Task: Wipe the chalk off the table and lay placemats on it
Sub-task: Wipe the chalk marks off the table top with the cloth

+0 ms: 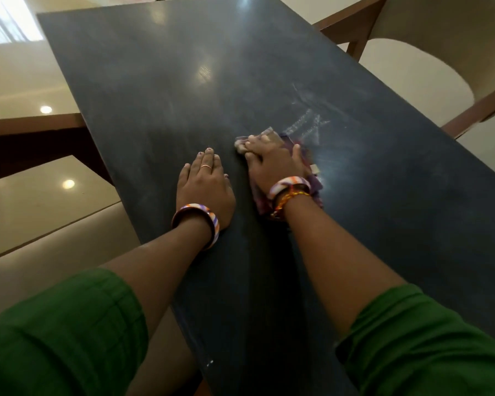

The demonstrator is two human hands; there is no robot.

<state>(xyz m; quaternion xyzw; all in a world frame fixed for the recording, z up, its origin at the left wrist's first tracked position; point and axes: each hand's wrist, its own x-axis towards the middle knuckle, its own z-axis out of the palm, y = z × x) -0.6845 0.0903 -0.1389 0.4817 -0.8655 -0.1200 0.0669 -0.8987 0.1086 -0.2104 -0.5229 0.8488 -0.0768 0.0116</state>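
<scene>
A long dark table (143, 81) runs away from me. White chalk marks (309, 121) smear its right-middle part, just beyond my right hand. My right hand (272, 164) presses down on a purple checked cloth (315, 190), fingers curled over its bunched front edge. The cloth sticks out under and to the right of that hand. My left hand (205, 187) lies flat on the tabletop to the left of the cloth, fingers together, holding nothing. No placemats are in view.
A cream chair with a brown wooden frame (429, 61) stands along the table's right side. Another cream chair seat (49, 238) sits at the left near me, and a wooden bench or rail (32, 124) lies further left. Glossy floor surrounds the table.
</scene>
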